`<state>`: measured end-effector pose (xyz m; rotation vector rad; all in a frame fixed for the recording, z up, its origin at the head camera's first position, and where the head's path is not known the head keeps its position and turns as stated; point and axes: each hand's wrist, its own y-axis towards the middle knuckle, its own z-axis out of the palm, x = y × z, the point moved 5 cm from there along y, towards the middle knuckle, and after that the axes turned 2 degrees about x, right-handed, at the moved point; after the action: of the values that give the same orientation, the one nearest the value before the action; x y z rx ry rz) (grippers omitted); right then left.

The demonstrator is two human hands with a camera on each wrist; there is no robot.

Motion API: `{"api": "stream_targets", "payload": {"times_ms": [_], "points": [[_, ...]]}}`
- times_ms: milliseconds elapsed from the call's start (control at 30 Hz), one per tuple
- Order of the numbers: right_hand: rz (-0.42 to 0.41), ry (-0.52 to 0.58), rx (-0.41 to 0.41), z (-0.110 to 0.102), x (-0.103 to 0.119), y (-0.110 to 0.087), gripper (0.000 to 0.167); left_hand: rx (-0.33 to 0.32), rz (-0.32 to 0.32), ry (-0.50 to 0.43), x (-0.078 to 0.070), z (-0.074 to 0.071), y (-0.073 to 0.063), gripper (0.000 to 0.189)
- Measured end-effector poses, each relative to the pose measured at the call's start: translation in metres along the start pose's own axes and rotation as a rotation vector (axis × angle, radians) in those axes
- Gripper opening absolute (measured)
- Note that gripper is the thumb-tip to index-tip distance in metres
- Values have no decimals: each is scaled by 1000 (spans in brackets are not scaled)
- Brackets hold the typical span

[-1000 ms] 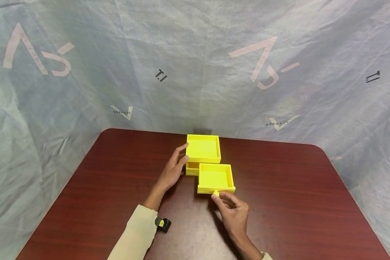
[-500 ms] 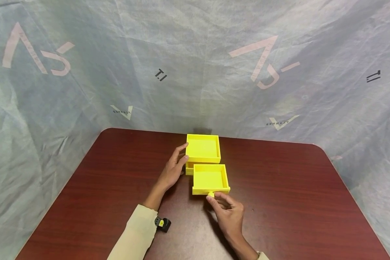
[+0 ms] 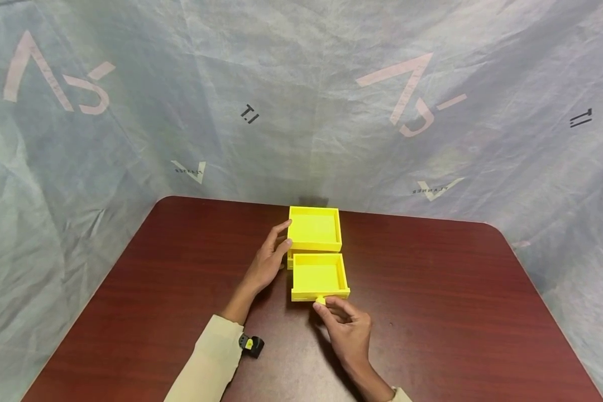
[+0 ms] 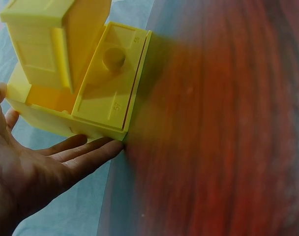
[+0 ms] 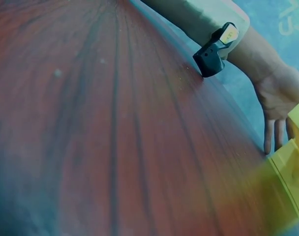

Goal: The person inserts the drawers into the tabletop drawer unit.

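A small yellow cabinet with a raised rim on top stands toward the back of the table. Its lower drawer front, with a round knob, sits flush in the body. Straight fingers of my left hand lie against the cabinet's left side, thumb near its front edge. My right hand pinches the knob of a yellow drawer. Nothing lies in that drawer. It is raised in front of the upper opening; whether its back edge is inside, I cannot tell.
The dark red wooden table spreads around both hands. A grey printed cloth hangs behind its back edge. On the left sleeve sits a black wrist device.
My right hand has moved the drawer to the left, so it now stands nearly in line with the cabinet. The left hand and cabinet have stayed in place.
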<state>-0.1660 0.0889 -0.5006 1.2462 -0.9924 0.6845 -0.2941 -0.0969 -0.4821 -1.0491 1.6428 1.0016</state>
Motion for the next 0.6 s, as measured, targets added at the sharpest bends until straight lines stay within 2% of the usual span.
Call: {"api": "stream_targets", "payload": {"times_ms": [133,267,367,467,600], "points": [[-27,-3,-1,2,0,0,15,2,8,3,-1,0,0,48],[-29,-10,-5,6,0,1,15,29,1,-2,-20,-1,-5,51],[5,-14,-2,8,-1,2,13,49,-17,-5,-31,-2,-8,51],[19,-19,2,9,-1,2,13,45,-10,-4,-18,-1,-3,52],[-7,-17,-3,10,-2,3,14,26,0,-4,0,-1,2,52]]}}
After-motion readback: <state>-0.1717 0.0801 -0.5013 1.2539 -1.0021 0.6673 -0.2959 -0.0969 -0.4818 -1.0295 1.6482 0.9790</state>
